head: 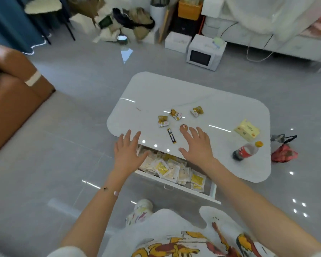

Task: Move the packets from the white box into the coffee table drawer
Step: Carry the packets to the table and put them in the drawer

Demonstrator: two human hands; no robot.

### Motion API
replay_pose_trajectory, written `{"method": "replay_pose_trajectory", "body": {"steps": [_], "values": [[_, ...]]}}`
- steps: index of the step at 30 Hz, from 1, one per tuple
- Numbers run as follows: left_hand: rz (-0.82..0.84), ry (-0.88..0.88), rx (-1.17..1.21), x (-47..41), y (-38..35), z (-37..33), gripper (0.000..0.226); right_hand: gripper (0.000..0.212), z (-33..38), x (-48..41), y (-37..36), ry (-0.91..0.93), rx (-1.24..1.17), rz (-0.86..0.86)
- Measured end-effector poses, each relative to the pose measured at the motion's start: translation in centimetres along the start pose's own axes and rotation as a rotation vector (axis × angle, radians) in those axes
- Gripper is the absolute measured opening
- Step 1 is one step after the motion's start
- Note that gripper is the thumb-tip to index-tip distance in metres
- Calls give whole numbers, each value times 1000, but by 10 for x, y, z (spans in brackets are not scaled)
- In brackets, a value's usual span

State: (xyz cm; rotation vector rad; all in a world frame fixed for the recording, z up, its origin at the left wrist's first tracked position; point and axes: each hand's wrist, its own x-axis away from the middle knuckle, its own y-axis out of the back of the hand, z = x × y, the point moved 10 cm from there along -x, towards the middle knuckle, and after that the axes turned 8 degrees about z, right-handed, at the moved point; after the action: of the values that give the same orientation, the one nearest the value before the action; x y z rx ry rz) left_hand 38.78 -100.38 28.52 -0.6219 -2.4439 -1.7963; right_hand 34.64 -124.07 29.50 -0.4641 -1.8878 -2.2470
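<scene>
Left hand (pixel 127 151): spread, fingers straight, holding nothing. It sits over the near edge of the glossy white rounded bench (pixel 174 89), palm above the left end of the open white pull-out drawer (pixel 174 186). Right hand (pixel 197 145): also spread and empty, over the bench top near its front edge, fingertips just beside a small round brown disc (pixel 183 128). Can't tell if either hand touches the surface.

The drawer holds flat yellow-and-white sealed packets (pixel 171 169), piled overlapping.

On the bench:
- three small yellow snack bags (pixel 176 114)
- dark stick sachet (pixel 171 135), between the hands
- pale yellow tissue pack (pixel 246 130)
- yellow-capped cola bottle (pixel 246 150), on its side

Red bag (pixel 283 153) on the floor, right of the bench.
</scene>
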Motion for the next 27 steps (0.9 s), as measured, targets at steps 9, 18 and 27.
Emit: {"method": "replay_pose_trajectory", "body": {"steps": [9, 18, 27], "values": [[-75, 285, 59, 49, 41, 117, 87, 73, 149, -36, 9, 290, 89, 53], [-193, 477, 64, 104, 96, 264, 83, 74, 345, -66, 9, 509, 183, 58], [-236, 665, 137, 175, 139, 428, 79, 76, 544, -88, -6, 632, 144, 95]]}}
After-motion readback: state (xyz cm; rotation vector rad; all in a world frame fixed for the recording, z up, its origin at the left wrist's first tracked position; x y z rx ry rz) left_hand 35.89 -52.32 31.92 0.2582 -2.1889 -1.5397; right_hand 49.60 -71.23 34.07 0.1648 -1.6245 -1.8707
